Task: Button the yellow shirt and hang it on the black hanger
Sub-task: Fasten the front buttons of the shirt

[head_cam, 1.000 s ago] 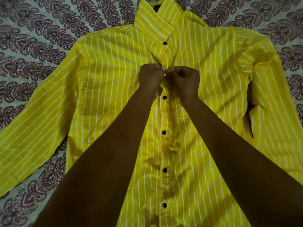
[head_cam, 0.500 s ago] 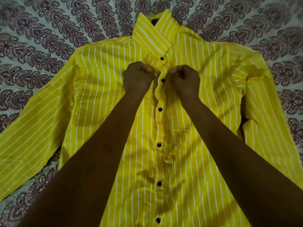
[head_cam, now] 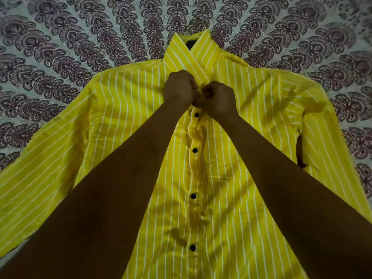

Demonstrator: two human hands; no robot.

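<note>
The yellow striped shirt (head_cam: 251, 158) lies flat, front up, on the patterned bedspread (head_cam: 60, 47), its collar (head_cam: 193, 55) toward the far edge and its sleeves spread to either side. Left hand (head_cam: 179, 89) and right hand (head_cam: 219, 99) meet, touching, just below the collar, both curled and pinching the placket fabric. Four black buttons (head_cam: 194, 150) below them are fastened.
</note>
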